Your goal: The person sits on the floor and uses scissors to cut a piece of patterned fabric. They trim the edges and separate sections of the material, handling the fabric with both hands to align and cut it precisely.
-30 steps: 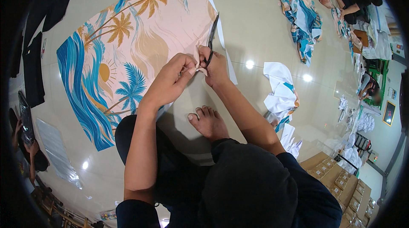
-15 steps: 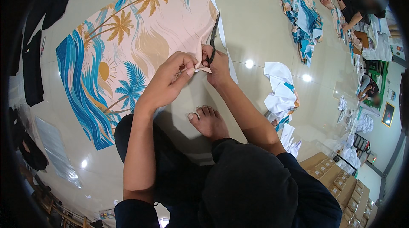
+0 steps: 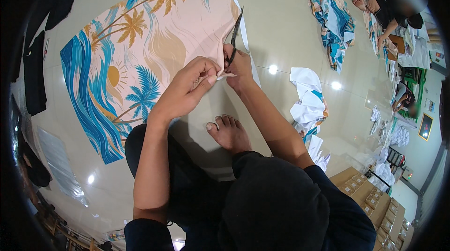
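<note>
The cloth (image 3: pixel 173 47), printed with palms, a sun and waves, lies on the floor (image 3: pixel 276 26) at far left, its near right edge lifted. The left hand's (image 3: pixel 190 87) fingers are pinched together on that edge. The right hand's (image 3: pixel 240 69) fingers are clamped on the scissors (image 3: pixel 237 30), blades pointing far. At near right, brown boxes (image 3: pixel 349 176) hold packs (image 3: pixel 389 226) with pale labels too small to read. The wall's framed sign (image 3: pixel 425 126) is likewise illegible.
</note>
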Demonstrator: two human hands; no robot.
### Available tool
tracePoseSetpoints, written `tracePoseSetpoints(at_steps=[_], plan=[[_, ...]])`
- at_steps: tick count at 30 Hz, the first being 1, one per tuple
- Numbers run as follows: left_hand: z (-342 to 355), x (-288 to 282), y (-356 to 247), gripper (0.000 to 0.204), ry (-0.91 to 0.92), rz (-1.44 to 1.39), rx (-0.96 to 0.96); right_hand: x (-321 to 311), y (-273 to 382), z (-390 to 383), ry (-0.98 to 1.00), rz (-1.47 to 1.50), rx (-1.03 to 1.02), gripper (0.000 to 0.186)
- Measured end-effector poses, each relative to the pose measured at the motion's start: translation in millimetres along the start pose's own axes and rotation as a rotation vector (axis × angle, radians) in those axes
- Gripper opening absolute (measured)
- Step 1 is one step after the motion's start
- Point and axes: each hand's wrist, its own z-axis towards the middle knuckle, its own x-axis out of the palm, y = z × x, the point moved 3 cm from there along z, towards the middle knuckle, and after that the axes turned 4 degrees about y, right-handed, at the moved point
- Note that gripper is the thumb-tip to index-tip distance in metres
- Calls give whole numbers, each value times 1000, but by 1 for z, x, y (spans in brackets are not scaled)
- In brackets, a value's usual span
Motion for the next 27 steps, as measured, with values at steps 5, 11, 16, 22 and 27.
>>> tracePoseSetpoints(at_steps=[5,11,16,22,27], plan=[[0,1,-1,13,2,-16,-15,1,-3,2,-8,-8,-2,25],[0,0,3,14,7,22,-13,1,-6,5,2,20,7,27],[2,1,2,15,-4,2,-16,-8,-5,6,37,23,7,26],[3,2,2,14,13,11,-43,-18,1,3,106,36,26,24],[5,9,4,13,40,-21,-49,-43,14,-4,125,-65,97,24]])
